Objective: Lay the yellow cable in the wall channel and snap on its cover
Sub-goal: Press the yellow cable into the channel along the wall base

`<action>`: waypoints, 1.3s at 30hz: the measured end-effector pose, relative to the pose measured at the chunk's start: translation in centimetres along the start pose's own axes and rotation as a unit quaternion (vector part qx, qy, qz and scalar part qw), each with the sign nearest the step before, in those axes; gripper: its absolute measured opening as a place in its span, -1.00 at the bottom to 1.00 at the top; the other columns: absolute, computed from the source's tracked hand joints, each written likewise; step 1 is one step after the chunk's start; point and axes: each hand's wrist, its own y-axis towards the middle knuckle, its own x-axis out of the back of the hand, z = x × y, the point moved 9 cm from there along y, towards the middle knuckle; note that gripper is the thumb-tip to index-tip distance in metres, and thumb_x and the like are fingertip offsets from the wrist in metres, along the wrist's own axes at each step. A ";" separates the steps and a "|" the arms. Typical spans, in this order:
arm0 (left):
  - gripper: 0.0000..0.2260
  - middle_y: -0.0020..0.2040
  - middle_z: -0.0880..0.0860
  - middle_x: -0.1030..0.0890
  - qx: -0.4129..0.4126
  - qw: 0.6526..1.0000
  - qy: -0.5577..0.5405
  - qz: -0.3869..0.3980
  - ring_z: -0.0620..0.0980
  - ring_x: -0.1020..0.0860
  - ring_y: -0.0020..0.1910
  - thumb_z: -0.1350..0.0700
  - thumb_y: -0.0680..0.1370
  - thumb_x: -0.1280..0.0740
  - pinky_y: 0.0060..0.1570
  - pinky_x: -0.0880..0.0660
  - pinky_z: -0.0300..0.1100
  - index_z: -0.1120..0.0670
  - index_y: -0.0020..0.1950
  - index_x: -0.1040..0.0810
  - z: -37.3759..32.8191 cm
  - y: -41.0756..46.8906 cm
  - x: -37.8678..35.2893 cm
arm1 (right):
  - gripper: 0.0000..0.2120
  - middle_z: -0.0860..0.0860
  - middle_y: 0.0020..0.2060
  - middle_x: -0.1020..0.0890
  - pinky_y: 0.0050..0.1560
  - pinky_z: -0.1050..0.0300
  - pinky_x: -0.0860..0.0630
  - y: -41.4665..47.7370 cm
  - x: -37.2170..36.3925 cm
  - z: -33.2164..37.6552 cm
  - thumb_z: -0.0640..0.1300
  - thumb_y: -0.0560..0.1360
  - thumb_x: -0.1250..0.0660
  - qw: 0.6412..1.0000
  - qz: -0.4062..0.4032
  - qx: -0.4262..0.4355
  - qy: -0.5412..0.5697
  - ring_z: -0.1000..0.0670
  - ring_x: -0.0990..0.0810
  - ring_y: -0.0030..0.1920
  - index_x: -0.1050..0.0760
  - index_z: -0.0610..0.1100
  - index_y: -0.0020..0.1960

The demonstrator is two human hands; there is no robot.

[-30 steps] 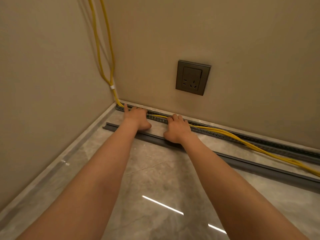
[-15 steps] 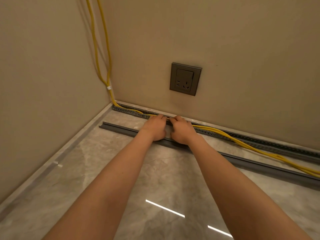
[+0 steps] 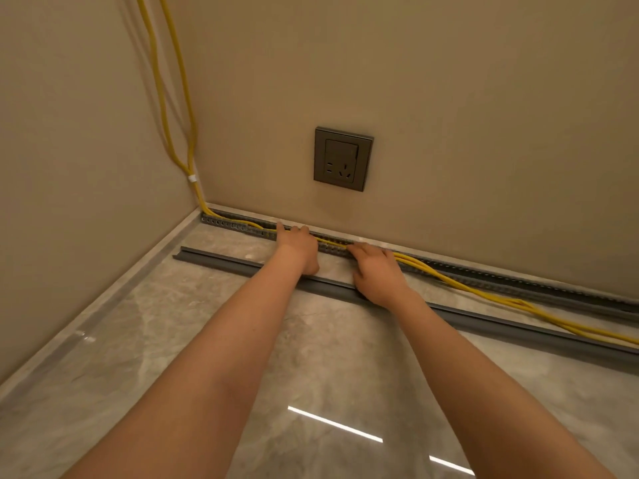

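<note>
The yellow cable (image 3: 484,291) drops down the room corner, held by a white tie (image 3: 192,178). It then runs into the perforated grey wall channel (image 3: 228,224) at the foot of the back wall. My left hand (image 3: 298,244) presses the cable into the channel with flat fingers. My right hand (image 3: 377,271) presses it a hand's width further right, fingertips over the channel's edge. To the right of that hand the cable lies outside the channel, on the floor. The dark grey cover (image 3: 224,261) lies loose on the floor, parallel to the channel, under both wrists.
A dark wall socket (image 3: 343,158) sits on the back wall above my hands. The side wall closes in the left. A glossy marble floor (image 3: 242,340) spreads out in front of the cover.
My hands were side by side on the cable half a second ago. Now they have slid apart along the channel, the left hand leftward and the right hand rightward.
</note>
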 end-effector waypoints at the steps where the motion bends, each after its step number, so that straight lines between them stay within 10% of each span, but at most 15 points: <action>1: -0.52 0.46 0.19 -0.28 0.002 1.000 -0.004 0.000 0.17 -0.26 0.46 0.06 0.57 -0.16 0.50 0.00 0.21 0.19 0.47 -0.28 -0.2 -0.1 -0.1 | -0.51 -0.08 0.44 -0.35 0.41 0.01 -0.21 -0.4 0.3 -0.8 -0.24 0.53 -0.13 1.000 -0.014 -0.005 -0.024 -0.11 -0.31 0.42 -0.25 -0.15 0.46; 13: -0.68 0.28 0.19 -0.49 -0.122 0.979 -0.106 -0.121 0.20 -0.48 0.27 0.20 0.55 -0.19 0.22 -0.44 0.01 0.20 0.30 -0.46 -6.6 -2.2 3.2 | -0.61 -0.18 0.25 -0.43 0.26 0.00 -0.36 0.0 0.4 -3.3 -0.32 0.48 -0.18 0.998 -0.014 -0.057 -0.004 -0.20 -0.37 0.29 -0.44 -0.23 0.30; 20: -0.60 0.35 0.20 -0.44 -0.125 0.974 -0.164 -0.098 0.19 -0.45 0.33 0.19 0.55 -0.20 0.29 -0.41 0.01 0.22 0.38 -0.38 -8.8 -1.0 1.8 | -0.53 -0.19 0.27 -0.39 0.24 0.01 -0.44 -0.9 1.8 -5.5 -0.40 0.45 -0.19 0.995 -0.004 -0.052 0.085 -0.23 -0.46 0.22 -0.40 -0.21 0.35; 29: -0.61 0.36 0.19 -0.44 -0.117 0.975 -0.160 -0.099 0.19 -0.45 0.32 0.22 0.54 -0.21 0.29 -0.42 0.02 0.21 0.37 -0.39 -8.7 -0.8 1.8 | -0.63 -0.18 0.22 -0.45 0.14 -0.04 -0.48 -4.4 3.2 -11.9 -0.24 0.54 -0.18 0.990 -0.017 -0.139 0.021 -0.24 -0.49 0.18 -0.38 -0.18 0.35; 39: -0.52 0.47 0.14 -0.32 -0.120 0.976 -0.165 -0.074 0.14 -0.37 0.41 0.22 0.55 -0.21 0.38 -0.37 -0.02 0.18 0.48 -0.24 -8.7 -1.0 1.3 | -0.70 -0.15 0.08 -0.56 -0.11 0.02 -0.47 -4.0 5.1 -10.5 -0.35 0.52 -0.18 0.989 0.003 -0.037 -0.145 -0.20 -0.58 0.05 -0.50 -0.18 0.20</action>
